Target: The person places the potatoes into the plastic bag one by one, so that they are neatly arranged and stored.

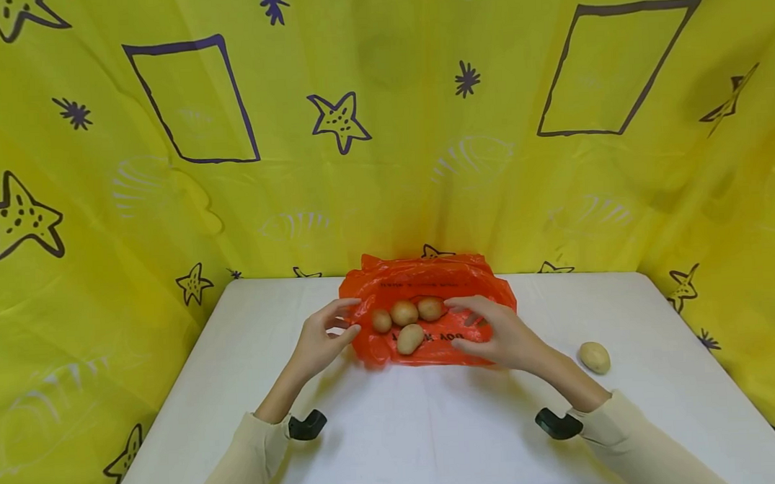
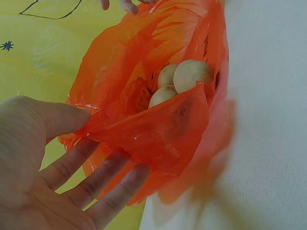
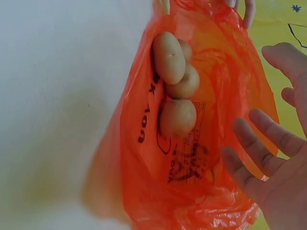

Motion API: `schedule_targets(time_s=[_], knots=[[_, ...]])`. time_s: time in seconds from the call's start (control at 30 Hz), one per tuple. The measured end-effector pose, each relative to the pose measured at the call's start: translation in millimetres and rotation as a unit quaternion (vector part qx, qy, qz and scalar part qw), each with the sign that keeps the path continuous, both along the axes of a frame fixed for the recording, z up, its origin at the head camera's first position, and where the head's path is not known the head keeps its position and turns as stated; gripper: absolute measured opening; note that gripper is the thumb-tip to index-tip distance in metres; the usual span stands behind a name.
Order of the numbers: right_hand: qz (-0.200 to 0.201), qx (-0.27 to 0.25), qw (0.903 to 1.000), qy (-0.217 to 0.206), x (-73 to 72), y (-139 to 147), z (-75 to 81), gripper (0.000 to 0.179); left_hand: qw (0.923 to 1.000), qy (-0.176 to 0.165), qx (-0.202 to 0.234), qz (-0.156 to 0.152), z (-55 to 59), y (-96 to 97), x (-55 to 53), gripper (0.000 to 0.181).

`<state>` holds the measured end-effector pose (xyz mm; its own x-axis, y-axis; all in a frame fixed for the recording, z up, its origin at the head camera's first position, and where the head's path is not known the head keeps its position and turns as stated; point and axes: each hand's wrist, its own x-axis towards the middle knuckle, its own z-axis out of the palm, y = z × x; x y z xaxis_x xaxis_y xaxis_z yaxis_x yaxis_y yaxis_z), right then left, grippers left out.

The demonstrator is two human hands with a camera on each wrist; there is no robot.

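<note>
A translucent red-orange plastic bag (image 1: 444, 351) with dark print lies spread at the table's back, its mouth gaping. Several potatoes (image 1: 404, 313) sit together inside; one paler, oblong potato (image 3: 169, 57) lies nearest the front. My left hand (image 1: 323, 339) is at the bag's left edge. In the left wrist view, that hand (image 2: 62, 167) pinches the rim, thumb on the inner side and fingers behind the film. My right hand (image 1: 498, 331) hovers over the bag's right side, fingers spread and loosely bent, holding nothing; the right wrist view shows this hand (image 3: 273, 148) beside the film.
Another potato (image 1: 594, 358) rests on the white table (image 1: 421, 428), to the right of my right forearm. A yellow curtain (image 1: 398, 184) with starfish drawings stands behind the table and along both sides. Dark cameras are strapped at both wrists.
</note>
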<state>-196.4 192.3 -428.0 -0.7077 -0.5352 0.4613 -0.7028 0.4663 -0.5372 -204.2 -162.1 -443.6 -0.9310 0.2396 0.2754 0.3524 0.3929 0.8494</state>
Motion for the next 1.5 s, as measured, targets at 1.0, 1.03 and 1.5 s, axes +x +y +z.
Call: schedule_targets(time_s=[1.0, 1.03, 1.5], knots=[[-0.095, -0.009, 0.9942, 0.050, 33.1, 73.7, 2.4, 0.065, 0.9997, 0.017, 0.007, -0.013, -4.4, 1.6, -1.4, 0.040], [-0.105, -0.006, 0.9935, 0.045, 34.1, 76.1, 2.0, 0.066, 0.9997, 0.017, 0.006, -0.013, -4.9, 1.3, -1.5, 0.040], [-0.195, 0.006, 0.9807, -0.014, 52.2, 114.3, -2.7, 0.067, 0.9998, 0.012, 0.003, -0.014, -6.0, -1.4, -2.7, 0.040]])
